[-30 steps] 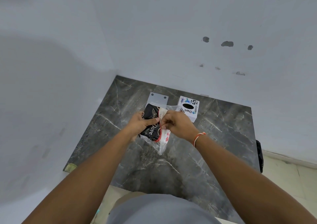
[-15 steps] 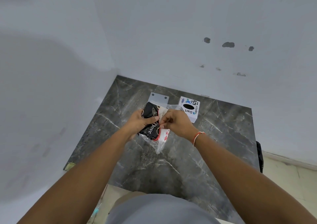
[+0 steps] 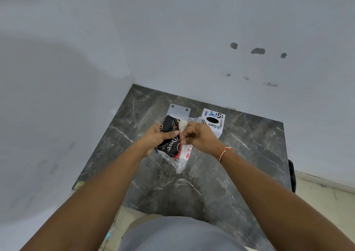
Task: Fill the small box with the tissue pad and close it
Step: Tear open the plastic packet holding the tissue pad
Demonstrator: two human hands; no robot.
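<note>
Above a dark marble tabletop (image 3: 211,183), the left hand (image 3: 155,138) grips a black plastic tissue packet (image 3: 169,135); the right hand (image 3: 199,138) pinches its torn edge. A white cardboard box (image 3: 215,123) sits just beyond, frame centre.

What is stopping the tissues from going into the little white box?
The plastic wrapper is in the way: the tissue pack sits inside it, gripped by both hands, left hand and right hand. The small box waits just behind the right hand.

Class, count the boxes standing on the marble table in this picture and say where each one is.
1: the white box with the oval hole stands at the table's far edge, just beyond the right hand. Others may hide behind the hands.
</note>
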